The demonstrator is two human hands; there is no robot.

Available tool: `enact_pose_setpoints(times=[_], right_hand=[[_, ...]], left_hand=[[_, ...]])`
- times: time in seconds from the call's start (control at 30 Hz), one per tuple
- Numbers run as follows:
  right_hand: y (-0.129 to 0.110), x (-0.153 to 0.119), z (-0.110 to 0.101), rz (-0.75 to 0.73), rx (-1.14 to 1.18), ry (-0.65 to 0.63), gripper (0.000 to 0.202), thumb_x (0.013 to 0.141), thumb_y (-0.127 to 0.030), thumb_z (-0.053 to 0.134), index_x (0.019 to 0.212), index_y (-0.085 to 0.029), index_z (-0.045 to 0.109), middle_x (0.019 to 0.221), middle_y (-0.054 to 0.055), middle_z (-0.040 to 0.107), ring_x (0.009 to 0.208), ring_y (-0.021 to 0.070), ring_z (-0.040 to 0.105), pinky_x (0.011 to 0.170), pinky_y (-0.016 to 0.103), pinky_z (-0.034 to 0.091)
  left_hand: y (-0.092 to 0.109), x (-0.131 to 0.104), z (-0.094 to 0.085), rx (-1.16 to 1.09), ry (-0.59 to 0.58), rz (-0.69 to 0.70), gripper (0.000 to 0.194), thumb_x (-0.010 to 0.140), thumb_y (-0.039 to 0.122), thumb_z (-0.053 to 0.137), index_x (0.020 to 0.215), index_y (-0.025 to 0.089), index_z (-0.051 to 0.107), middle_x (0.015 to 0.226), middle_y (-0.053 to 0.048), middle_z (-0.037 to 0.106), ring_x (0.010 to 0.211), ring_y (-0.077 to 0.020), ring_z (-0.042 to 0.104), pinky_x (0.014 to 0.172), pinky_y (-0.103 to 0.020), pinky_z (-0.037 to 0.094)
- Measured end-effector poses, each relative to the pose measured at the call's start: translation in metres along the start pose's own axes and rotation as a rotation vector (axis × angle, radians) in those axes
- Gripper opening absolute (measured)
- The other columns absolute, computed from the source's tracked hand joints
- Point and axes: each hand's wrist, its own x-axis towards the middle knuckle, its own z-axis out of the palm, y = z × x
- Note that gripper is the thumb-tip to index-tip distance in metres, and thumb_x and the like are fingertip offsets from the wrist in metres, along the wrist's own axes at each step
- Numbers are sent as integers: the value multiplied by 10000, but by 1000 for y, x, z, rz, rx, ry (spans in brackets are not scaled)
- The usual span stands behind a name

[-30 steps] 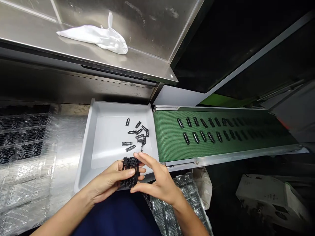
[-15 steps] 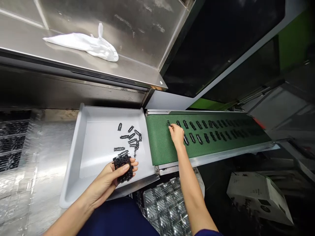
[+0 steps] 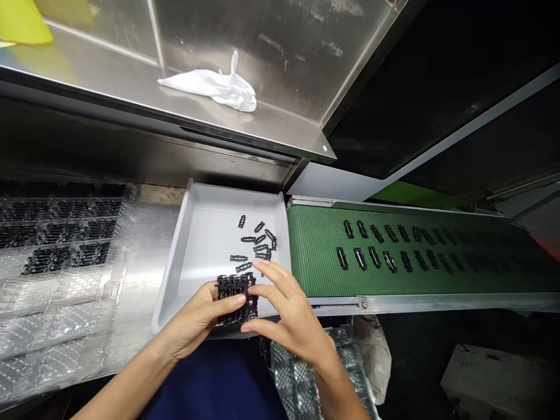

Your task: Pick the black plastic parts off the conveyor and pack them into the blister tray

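My left hand [image 3: 199, 315] is closed around a stack of black plastic parts [image 3: 231, 286], the thumb lying across its front, above the near side of a white tray [image 3: 201, 216]. At the stack's right end, my right hand [image 3: 286, 309] has its thumb and fingertips on the ends of one slim black plastic part [image 3: 252, 300]. Several loose black parts [image 3: 248, 239] of the same kind lie scattered in the tray beyond my hands. To the right, a green conveyor belt [image 3: 312, 251] carries two rows of these parts [image 3: 374, 256].
Clear compartment trays [image 3: 65, 227], several compartments filled with black parts, lie on the metal table at left. A white glove-like item [image 3: 214, 87] rests on the steel shelf above. More clear trays [image 3: 297, 373] stand below the belt, and a white box [image 3: 494, 379] is at lower right.
My right hand has left the belt and come left to the stack in my left hand, bringing a black part. The view has turned left, showing more of the filled trays.
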Motion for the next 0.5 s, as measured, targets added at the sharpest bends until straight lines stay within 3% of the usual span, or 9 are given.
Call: enact_pose_setpoints(times=[0.07,0.2,0.37,0.5], right_hand=[[1,3,-5,-63,114,-26,485,785,-435,753,1196,-241,586,1379,94,559,1329,261,472,1130,459,390],[-5,2,0,-28,350,121,794,639,-450,852,1319,-281,480,1283,81,630,1241,259,560,1093,436,438],[-11,-3,13,-4,331,145,988,530,-354,921,1388,-330,429,1280,57,627,1243,261,539,1095,426,419],[-14,-6,17,50,278,104,1001,524,-366,921,1397,-340,431,1323,48,599,1301,254,482,1116,411,383]], left_hand=[[3,-5,-1,-40,-46,-63,288,645,324,869,872,187,758,799,-23,751,770,-202,654,680,-262,489],[2,-11,1,-194,-85,-112,307,622,334,889,867,195,765,785,-30,751,745,-181,668,682,-254,526],[-3,-15,-2,-236,-92,-115,354,611,306,900,925,207,772,940,-70,767,888,-222,695,786,-284,558],[-2,-13,-2,-172,-136,-125,359,595,311,906,913,203,778,885,-66,766,854,-238,707,762,-299,574]])
